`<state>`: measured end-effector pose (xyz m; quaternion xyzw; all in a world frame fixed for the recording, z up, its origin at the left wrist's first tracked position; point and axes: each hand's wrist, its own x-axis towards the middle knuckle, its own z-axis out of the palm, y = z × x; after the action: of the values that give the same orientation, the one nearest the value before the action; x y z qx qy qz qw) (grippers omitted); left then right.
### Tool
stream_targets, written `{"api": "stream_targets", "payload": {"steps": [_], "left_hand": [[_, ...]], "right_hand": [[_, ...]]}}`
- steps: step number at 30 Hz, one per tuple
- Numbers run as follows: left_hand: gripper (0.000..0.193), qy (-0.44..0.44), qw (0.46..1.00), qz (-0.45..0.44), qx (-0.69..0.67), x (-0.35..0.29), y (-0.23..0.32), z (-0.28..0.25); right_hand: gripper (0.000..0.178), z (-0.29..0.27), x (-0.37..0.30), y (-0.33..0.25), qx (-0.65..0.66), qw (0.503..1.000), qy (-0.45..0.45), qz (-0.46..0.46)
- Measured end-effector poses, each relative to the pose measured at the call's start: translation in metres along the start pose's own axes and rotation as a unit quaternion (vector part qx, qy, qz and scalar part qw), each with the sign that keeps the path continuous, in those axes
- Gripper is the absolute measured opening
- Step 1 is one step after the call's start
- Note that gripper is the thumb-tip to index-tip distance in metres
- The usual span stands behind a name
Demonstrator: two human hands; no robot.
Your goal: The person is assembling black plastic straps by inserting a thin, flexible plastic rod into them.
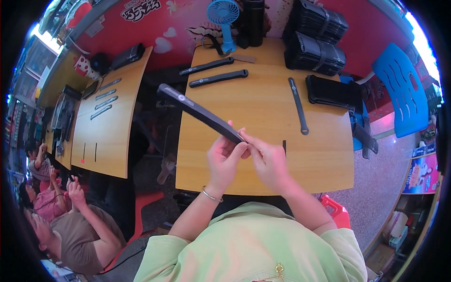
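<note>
A long flat black strip (197,110) slants up and to the left above the wooden table (263,160). My left hand (225,157) grips its near end from below, and my right hand (268,157) pinches the same end from the right. Both hands meet over the table's front middle. Two similar black strips (218,78) lie side by side at the table's far left, and a thinner black strip (298,104) lies lengthwise right of centre. A small dark mark or piece (284,145) sits just right of my right hand.
Stacks of black bundled items (315,51) and a flat black pile (333,91) fill the far right. A blue fan (224,19) and dark cylinder (253,21) stand at the back. A blue chair (399,89) is right; a second table (101,136) and seated people (70,221) are left.
</note>
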<state>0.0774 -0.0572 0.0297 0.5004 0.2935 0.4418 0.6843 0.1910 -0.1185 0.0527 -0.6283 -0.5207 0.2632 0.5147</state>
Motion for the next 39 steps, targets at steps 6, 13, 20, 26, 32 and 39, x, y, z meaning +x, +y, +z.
{"api": "stream_targets", "payload": {"steps": [6,13,20,26,32,39], "left_hand": [[0.053,-0.101,0.994,-0.012,0.049,0.011,0.009,-0.014],[0.048,-0.151,0.985,-0.081,0.033,0.010,0.014,-0.025],[0.047,-0.157,0.980,-0.123,-0.006,0.008,0.023,-0.020],[0.034,-0.338,0.894,-0.291,-0.030,-0.015,0.018,-0.034],[0.022,-0.181,0.953,-0.216,-0.116,-0.009,0.001,-0.043],[0.014,-0.076,0.964,-0.247,-0.055,-0.007,0.010,-0.043]], "right_hand": [[0.034,-0.007,0.000,0.007,-0.022,0.999,0.005,-0.033],[0.030,-0.017,0.004,0.009,-0.107,0.988,-0.009,-0.109],[0.030,-0.021,0.008,0.010,-0.228,0.958,0.047,-0.169],[0.029,-0.062,0.029,0.001,-0.249,0.947,0.109,-0.174],[0.026,-0.072,0.008,0.008,-0.223,0.970,-0.080,-0.047],[0.025,-0.101,0.020,0.095,-0.383,0.922,0.053,-0.036]]}}
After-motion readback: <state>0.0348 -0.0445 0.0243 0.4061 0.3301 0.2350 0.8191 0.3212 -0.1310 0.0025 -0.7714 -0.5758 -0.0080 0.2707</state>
